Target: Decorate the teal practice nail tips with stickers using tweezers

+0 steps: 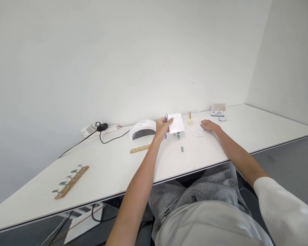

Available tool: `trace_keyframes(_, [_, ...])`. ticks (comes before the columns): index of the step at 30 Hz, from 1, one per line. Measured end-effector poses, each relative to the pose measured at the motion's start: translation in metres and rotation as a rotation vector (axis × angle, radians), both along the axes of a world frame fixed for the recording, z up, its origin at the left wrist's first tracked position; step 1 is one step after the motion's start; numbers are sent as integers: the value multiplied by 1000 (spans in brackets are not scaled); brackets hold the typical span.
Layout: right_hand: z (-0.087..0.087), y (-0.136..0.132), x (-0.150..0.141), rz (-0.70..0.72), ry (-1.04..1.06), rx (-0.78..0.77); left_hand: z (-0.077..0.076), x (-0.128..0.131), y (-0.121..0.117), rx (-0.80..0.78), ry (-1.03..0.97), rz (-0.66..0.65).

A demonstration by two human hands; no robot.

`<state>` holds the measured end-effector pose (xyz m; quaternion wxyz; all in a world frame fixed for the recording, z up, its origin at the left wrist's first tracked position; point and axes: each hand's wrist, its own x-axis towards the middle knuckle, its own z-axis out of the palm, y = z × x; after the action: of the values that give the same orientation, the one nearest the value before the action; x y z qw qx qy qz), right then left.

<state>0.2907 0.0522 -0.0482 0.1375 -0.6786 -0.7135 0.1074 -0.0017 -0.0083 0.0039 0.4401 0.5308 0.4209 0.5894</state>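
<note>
sitting at a white table (113, 177), the person has grey trousers (207, 191) and a pale top (210, 222) nearest the camera. on the table's left part, a wooden bar (73, 182) lies slantwise, carrying a row of small stands, some topped with green pieces. a small teal piece (182, 149) lies alone in front of the hands, and a second, dotted bar (140, 149) reaches toward the left forearm. farther in, the left hand (162, 126) is closed, thumb over a white card (176, 123) held up off the table, with purple tweezers (165, 136) in the same grasp, points upward. more teal pieces (178, 136) show just below the card. to its right a patterned sheet (194, 132) lies flat. beside that the right hand (208, 125) is low, fingers curled at something pale; whether it is gripped i cannot tell. beyond stand a white arched lamp (143, 126), a gold-capped bottle (190, 120) and an open box (218, 110), with a black adapter (102, 127) far left, before the pale wall (143, 61).
</note>
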Motion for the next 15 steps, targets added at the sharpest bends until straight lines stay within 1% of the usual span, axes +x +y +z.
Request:
trace_keyframes(3, [2, -2, -9, 31, 26, -39, -2, 0, 2, -2, 0, -3])
trace_keyframes(5, [4, -4, -12, 36, 75, -9, -2, -1, 3, -3, 3, -4])
trace_keyframes(7, [10, -7, -16, 58, 189, 107, -2, -1, 4, 2, 8, -10])
trace_keyframes(9, [17, -12, -24, 124, 377, 244, -2, 0, 3, 11, 18, -27])
trace_keyframes(10, [21, -16, -31, 175, 487, 280, -1, 0, 3, 14, 24, -39])
trace_keyframes(11, [25, -20, -40, 231, 615, 269, -1, 1, 2, 16, 31, -51])
trace_keyframes(13, [30, -29, -61, 350, 858, 151, -1, 2, 1, 12, 43, -76])
trace_keyframes(15, [32, -39, -83, 464, 1008, 56, -3, 4, 0, 3, 55, -96])
